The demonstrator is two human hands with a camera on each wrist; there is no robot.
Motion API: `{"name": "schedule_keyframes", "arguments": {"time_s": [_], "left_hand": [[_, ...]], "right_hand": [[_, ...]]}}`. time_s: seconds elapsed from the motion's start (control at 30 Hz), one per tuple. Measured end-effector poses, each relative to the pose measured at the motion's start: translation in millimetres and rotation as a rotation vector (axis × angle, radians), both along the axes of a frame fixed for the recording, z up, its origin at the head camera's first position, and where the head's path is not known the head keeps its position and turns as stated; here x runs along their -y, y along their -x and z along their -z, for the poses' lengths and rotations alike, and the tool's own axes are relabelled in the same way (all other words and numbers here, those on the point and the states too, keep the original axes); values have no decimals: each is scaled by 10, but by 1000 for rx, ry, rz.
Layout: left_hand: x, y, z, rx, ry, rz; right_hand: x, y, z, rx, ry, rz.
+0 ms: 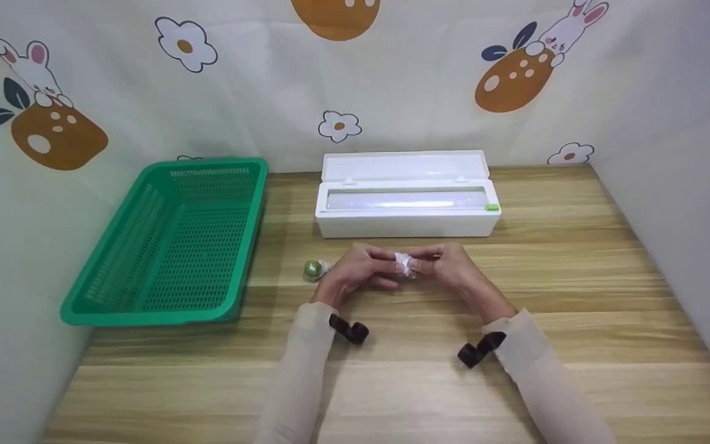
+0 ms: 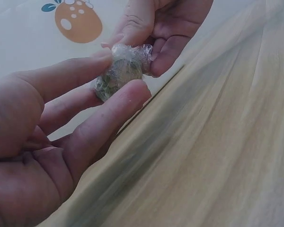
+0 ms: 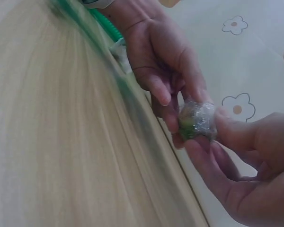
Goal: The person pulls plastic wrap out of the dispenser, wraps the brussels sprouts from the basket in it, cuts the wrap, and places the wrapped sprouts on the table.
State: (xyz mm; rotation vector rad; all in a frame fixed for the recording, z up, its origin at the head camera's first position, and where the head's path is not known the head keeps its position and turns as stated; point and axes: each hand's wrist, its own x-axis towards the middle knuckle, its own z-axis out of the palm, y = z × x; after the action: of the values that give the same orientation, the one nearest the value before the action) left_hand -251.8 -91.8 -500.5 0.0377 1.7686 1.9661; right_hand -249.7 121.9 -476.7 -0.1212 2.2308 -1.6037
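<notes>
Between both hands is a small round green piece [image 1: 404,264] wrapped in crinkled cling film; whether it is a fruit I cannot tell. The left hand [image 1: 355,271] holds it between thumb and fingers. From the other side, the right hand [image 1: 453,270] pinches the bunched film with thumb and fingertips. In the left wrist view the wrapped piece [image 2: 120,75] shows green through the film, gathered toward the right hand. A second green ball [image 1: 313,269], with some film at its side, lies on the table left of the left hand.
A white cling film box [image 1: 407,226] with its lid raised stands behind the hands, a roll [image 1: 407,200] inside and a green slider [image 1: 492,208] on its edge. At the left is a green plastic basket [image 1: 245,259]. A patterned cloth [image 1: 256,80] borders the wooden table [image 1: 577,259].
</notes>
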Motion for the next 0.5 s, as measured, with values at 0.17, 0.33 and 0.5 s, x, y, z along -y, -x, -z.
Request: {"name": "schedule_keyframes", "arguments": {"time_s": [0.17, 0.33, 0.5], "left_hand": [[-4, 3, 24, -3, 11, -35], [9, -9, 10, -8, 30, -30], [20, -19, -1, -26, 44, -6]], "right_hand": [[-19, 1, 3, 18, 55, -54], [4, -11, 10, 1, 43, -33], [13, -17, -15, 3, 14, -6]]}}
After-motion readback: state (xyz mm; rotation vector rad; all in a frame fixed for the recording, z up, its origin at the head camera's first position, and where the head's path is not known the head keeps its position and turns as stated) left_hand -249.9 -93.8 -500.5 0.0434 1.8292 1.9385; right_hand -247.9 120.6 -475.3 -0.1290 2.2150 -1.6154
